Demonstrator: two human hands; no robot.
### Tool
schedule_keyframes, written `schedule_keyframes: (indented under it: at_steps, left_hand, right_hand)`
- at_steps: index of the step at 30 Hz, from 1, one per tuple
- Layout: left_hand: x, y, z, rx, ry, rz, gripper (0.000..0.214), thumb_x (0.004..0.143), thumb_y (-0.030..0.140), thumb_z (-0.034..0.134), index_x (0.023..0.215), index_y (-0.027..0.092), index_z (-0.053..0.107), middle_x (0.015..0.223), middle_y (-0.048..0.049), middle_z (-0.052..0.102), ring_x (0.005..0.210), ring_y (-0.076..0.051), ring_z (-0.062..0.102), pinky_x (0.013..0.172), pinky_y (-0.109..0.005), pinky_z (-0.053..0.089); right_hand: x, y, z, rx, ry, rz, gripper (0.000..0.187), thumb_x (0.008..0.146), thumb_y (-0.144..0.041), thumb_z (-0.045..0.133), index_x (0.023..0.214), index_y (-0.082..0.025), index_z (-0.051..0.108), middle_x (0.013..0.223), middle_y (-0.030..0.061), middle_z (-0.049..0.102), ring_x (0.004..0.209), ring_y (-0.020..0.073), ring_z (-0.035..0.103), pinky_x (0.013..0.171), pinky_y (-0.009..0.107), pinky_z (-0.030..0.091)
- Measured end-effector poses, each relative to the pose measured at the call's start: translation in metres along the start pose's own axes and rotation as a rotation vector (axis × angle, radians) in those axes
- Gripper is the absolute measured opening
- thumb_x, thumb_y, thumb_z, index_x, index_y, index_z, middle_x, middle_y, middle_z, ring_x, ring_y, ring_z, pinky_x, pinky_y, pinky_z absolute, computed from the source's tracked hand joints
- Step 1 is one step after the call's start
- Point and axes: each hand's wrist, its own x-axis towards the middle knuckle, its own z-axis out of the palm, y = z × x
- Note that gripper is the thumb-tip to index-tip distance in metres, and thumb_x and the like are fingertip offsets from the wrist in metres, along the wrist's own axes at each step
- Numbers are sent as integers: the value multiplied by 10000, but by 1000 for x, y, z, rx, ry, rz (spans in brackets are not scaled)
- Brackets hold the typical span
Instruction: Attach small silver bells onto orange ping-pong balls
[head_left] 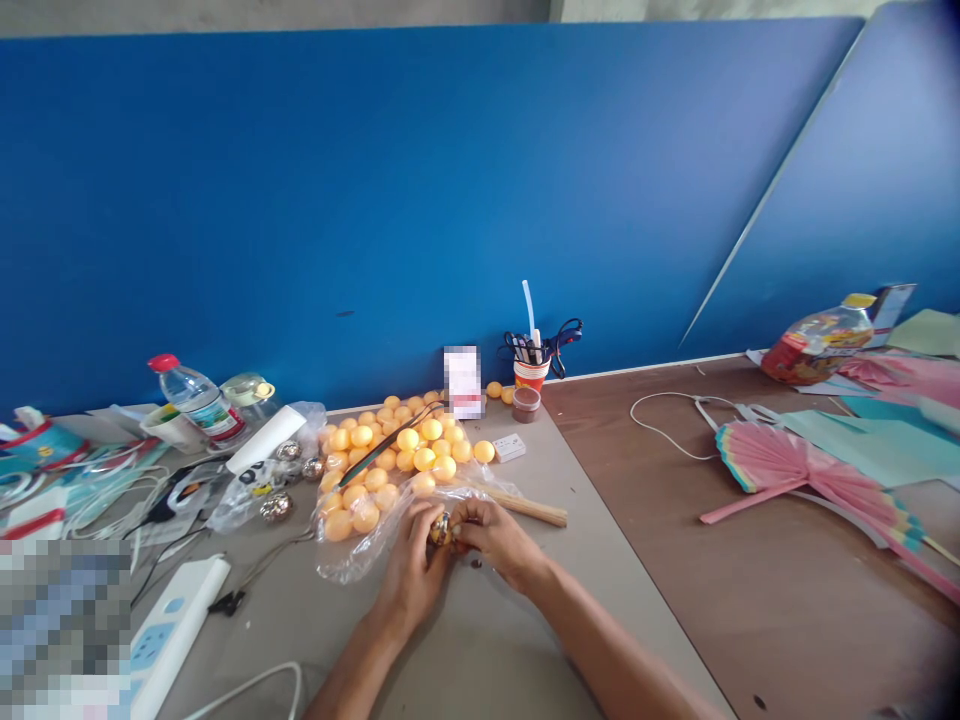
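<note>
Both hands meet low in the middle of the grey table. My left hand and my right hand pinch a small ball between their fingertips; the ball looks partly covered in shiny gold and dark pieces. Just beyond them lies a heap of several orange ping-pong balls, partly inside a clear plastic bag. A dark tool with a cord rests across the heap. A wooden stick lies to the right of my right hand.
Shiny finished balls sit left of the heap, with a water bottle, a jar, cables and a white power strip. A paper cup of pens stands at the blue partition. Pink paper fans and paper sheets cover the brown table right.
</note>
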Motion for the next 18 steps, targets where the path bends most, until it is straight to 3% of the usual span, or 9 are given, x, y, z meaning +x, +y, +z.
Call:
schedule_keyframes:
  at_steps: [11,18]
  left_hand:
    - [-3,-4,0,136,-23,112,359,843,142,526,1193,216,496,1157,-110,583,1137,-259,567,951,-453,502]
    - [-3,-2,-1,220,-7,182,356,857,135,515,1203,211,475,1124,-110,584,1099,-246,589,917,-415,532]
  right_hand:
    - [1,0,-1,6,-14,-23,40,571,-168,544,603,-157,566,551,-26,523,549,103,442,567,242,345]
    - [-3,-6,1,-52,26,53,82,578,-162,517,624,-159,584,561,-16,550,568,120,478,585,254,370]
